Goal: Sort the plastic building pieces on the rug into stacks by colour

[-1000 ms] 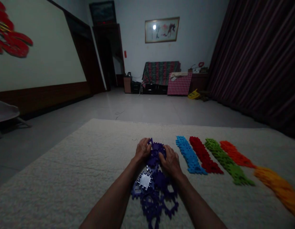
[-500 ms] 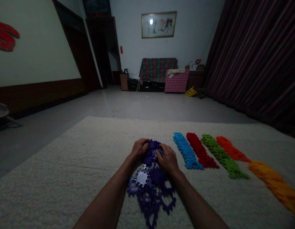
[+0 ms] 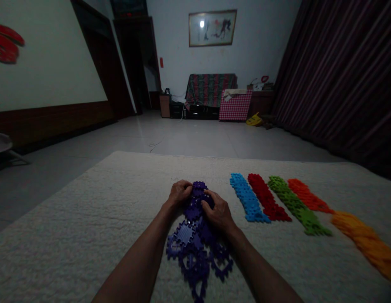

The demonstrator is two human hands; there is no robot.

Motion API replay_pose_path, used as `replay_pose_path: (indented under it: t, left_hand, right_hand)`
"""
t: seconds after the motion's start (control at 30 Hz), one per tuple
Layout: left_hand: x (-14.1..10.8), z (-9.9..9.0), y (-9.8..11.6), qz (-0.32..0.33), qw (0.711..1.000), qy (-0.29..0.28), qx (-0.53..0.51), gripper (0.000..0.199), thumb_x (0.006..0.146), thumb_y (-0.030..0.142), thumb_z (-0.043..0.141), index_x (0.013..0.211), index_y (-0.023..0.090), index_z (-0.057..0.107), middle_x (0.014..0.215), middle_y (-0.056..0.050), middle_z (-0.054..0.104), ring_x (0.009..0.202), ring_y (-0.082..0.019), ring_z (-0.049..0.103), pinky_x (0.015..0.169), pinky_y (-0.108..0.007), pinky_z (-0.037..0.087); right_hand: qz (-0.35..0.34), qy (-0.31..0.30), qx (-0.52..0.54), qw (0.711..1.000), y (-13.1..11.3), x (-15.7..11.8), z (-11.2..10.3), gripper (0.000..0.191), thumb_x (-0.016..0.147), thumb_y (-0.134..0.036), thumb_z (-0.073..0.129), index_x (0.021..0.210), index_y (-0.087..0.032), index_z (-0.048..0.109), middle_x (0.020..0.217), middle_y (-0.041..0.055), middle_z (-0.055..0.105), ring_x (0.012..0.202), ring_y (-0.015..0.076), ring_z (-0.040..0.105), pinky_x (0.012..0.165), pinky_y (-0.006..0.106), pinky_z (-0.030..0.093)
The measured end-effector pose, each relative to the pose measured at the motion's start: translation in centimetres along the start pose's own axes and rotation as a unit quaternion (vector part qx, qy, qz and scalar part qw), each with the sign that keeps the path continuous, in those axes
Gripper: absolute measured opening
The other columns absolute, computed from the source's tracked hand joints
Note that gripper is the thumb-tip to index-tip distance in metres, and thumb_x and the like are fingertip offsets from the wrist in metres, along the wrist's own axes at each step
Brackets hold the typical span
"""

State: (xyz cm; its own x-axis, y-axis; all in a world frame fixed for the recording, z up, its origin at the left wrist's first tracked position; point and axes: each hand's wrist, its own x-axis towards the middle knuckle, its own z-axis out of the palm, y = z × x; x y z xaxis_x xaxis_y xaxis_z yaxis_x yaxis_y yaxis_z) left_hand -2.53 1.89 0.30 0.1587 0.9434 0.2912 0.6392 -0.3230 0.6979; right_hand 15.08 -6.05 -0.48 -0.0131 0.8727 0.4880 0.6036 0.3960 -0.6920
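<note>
A heap of purple interlocking toy pieces (image 3: 195,244) with notched edges lies on the cream mat in front of me, its narrow far end in a row. My left hand (image 3: 181,192) is closed on the left edge of that far end, fingers bent against the pieces. On the opposite edge my right hand (image 3: 219,212) is curled, thumb and fingers gripping purple pieces from the right. Some fingertips are hidden among the pieces. One square, ridged piece (image 3: 185,232) reflects light just nearer than my left hand.
To the right lie rows of similar pieces: blue (image 3: 248,198), red (image 3: 268,198), green (image 3: 298,206), orange-red (image 3: 309,195) and yellow-orange (image 3: 362,240). They rest on the cream mat (image 3: 88,219). Beyond its far edge is a tiled floor (image 3: 195,136) with a thin cord.
Both hands have shifted slightly to the left with the far purple pieces, which sit straighter in their row. The view has tilted a little. The coloured rows stay as they were.
</note>
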Motion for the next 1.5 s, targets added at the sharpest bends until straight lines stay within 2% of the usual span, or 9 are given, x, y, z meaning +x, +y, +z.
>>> replay_pose_path:
  t: [0.2,0.37,0.5,0.6,0.7,1.03,1.23,1.33,1.5]
  left_hand:
    - [0.2,0.3,-0.1,0.013,0.997,0.069,0.034,0.027,0.08,0.019,0.058,0.1,0.018,0.075,0.099,-0.008,0.074,0.093,-0.02,0.068,0.091,-0.034,0.053]
    - [0.3,0.8,-0.5,-0.007,0.995,0.091,0.026,0.033,0.082,0.012,0.049,0.104,0.016,0.074,0.106,-0.008,0.074,0.101,-0.019,0.067,0.095,-0.032,0.052]
    - [0.4,0.9,-0.7,-0.017,0.995,0.091,0.024,0.034,0.081,0.009,0.048,0.102,0.018,0.074,0.105,-0.007,0.075,0.1,-0.018,0.067,0.096,-0.031,0.052]
    - [0.5,1.0,-0.8,-0.007,0.996,0.086,0.029,0.034,0.081,0.01,0.049,0.103,0.018,0.074,0.105,-0.006,0.074,0.099,-0.018,0.067,0.096,-0.03,0.051]
    - [0.5,1.1,-0.7,0.004,0.997,0.074,0.037,0.036,0.082,0.011,0.05,0.11,0.017,0.072,0.107,-0.007,0.074,0.099,-0.018,0.067,0.096,-0.031,0.051]
    - [0.2,1.1,-0.6,0.009,0.995,0.058,0.074,0.034,0.084,0.014,0.05,0.109,0.018,0.073,0.108,-0.007,0.073,0.102,-0.02,0.066,0.097,-0.032,0.05]
    - [0.3,1.2,-0.6,0.012,0.996,0.059,0.07,0.034,0.084,0.015,0.05,0.108,0.017,0.074,0.108,-0.008,0.074,0.102,-0.02,0.067,0.098,-0.032,0.05]
    - [0.3,1.3,-0.6,0.008,0.996,0.056,0.069,0.034,0.084,0.014,0.049,0.108,0.017,0.074,0.109,-0.008,0.074,0.103,-0.02,0.067,0.098,-0.031,0.05]
    - [0.2,1.1,-0.2,-0.001,0.996,0.054,0.076,0.035,0.084,0.014,0.049,0.107,0.018,0.074,0.11,-0.008,0.074,0.104,-0.02,0.067,0.099,-0.032,0.05]
  right_hand:
    - [-0.001,0.031,0.09,0.995,-1.0,-0.2,-0.5,0.038,0.086,-0.039,0.054,0.117,-0.018,0.062,0.114,0.0103,0.07,0.107,0.0227,0.066,0.095,0.037,0.053]
    - [0.015,0.088,0.053,0.995,-0.3,1.9,-0.3,0.031,0.087,-0.032,0.05,0.11,-0.018,0.066,0.112,0.0104,0.07,0.108,0.0229,0.064,0.096,0.038,0.051]
    - [0.032,-0.021,-0.039,0.998,1.0,5.5,0.4,0.031,0.078,-0.02,0.055,0.105,-0.02,0.069,0.111,0.0088,0.071,0.106,0.0223,0.064,0.097,0.037,0.049]
    - [0.049,-0.116,-0.116,0.985,1.4,7.6,1.0,0.044,0.074,-0.019,0.062,0.117,-0.016,0.066,0.122,0.0129,0.067,0.114,0.0247,0.061,0.102,0.036,0.045]
    - [0.059,-0.157,-0.16,0.973,1.4,8.4,1.3,0.047,0.078,-0.023,0.061,0.124,-0.013,0.062,0.125,0.0147,0.066,0.116,0.0257,0.06,0.101,0.035,0.044]
    - [0.007,-0.134,-0.221,0.966,2.5,8.5,0.0,0.038,0.086,-0.035,0.062,0.12,-0.018,0.063,0.117,0.011,0.069,0.107,0.0222,0.062,0.092,0.03,0.044]
    - [0.063,-0.071,-0.389,0.916,3.5,9.4,-2.4,0.037,0.087,-0.046,0.057,0.106,-0.016,0.068,0.108,0.016,0.069,0.107,0.0308,0.058,0.093,0.042,0.039]
    - [0.033,-0.092,-0.39,0.916,4.2,9.1,-3.2,0.038,0.086,-0.043,0.056,0.111,-0.018,0.067,0.116,0.0145,0.068,0.116,0.0315,0.052,0.099,0.046,0.033]
    - [0.006,-0.181,-0.364,0.914,4.7,9.0,-4.1,0.047,0.079,-0.027,0.055,0.125,-0.021,0.06,0.134,0.0098,0.061,0.129,0.0333,0.04,0.107,0.055,0.021]
